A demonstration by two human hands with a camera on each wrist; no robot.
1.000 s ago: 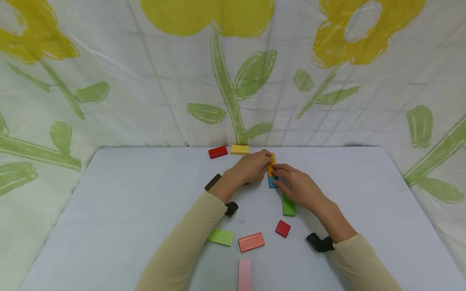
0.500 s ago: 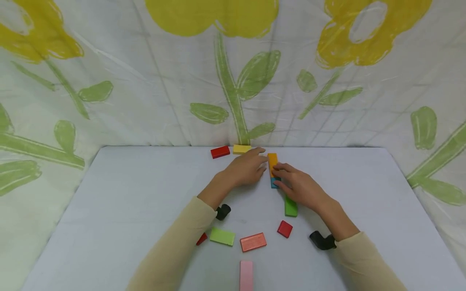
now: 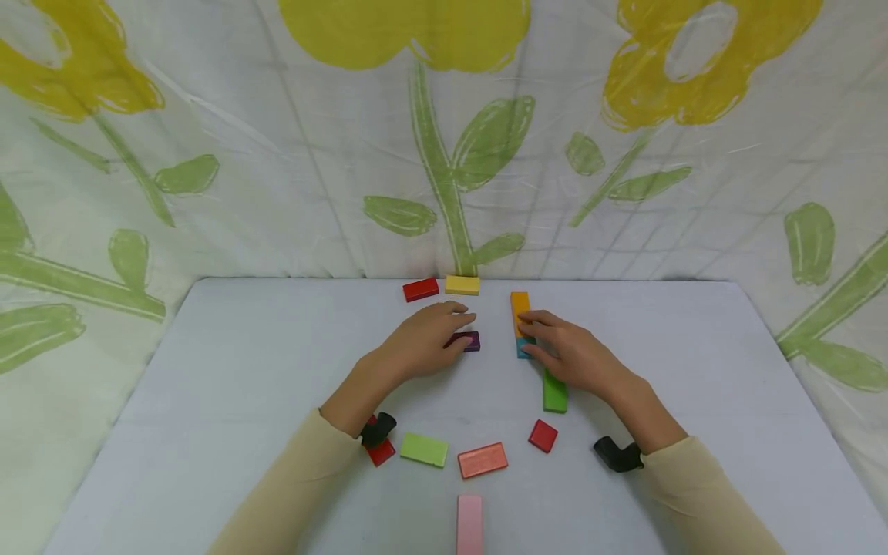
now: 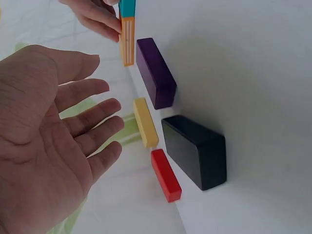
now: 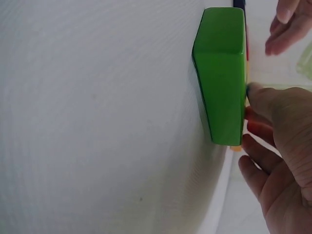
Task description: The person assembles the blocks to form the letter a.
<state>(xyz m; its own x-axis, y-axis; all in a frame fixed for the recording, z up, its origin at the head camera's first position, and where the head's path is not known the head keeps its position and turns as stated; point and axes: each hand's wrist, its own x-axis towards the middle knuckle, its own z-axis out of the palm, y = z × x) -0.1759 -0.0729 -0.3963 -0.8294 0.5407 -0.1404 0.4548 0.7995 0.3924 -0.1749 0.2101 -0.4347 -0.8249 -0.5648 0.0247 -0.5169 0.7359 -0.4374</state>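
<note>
My left hand (image 3: 419,339) hovers over the purple block (image 3: 475,345), fingers spread and palm bare. In the left wrist view that purple block (image 4: 153,73) and a black block (image 4: 195,151) stand apart from the hand; in the head view the black one is hidden beneath it. My right hand (image 3: 576,356) stays at the orange block (image 3: 519,303) and the blue block (image 3: 523,351), which lie end to end. Its bent thumb and fingers hold the blue end, partly covering both pieces. A green block (image 3: 555,396) lies just under the right palm.
Red (image 3: 420,290) and yellow (image 3: 462,285) blocks lie along the table's back edge. Nearer are a lime block (image 3: 425,450), a coral block (image 3: 482,461), a small red block (image 3: 543,436) and a pink block (image 3: 469,524). Another red block (image 3: 380,452) shows beside the left wrist.
My left hand has let go of the orange block and moved left, uncovering the purple block's end. My right hand has stayed by the orange and blue blocks.
</note>
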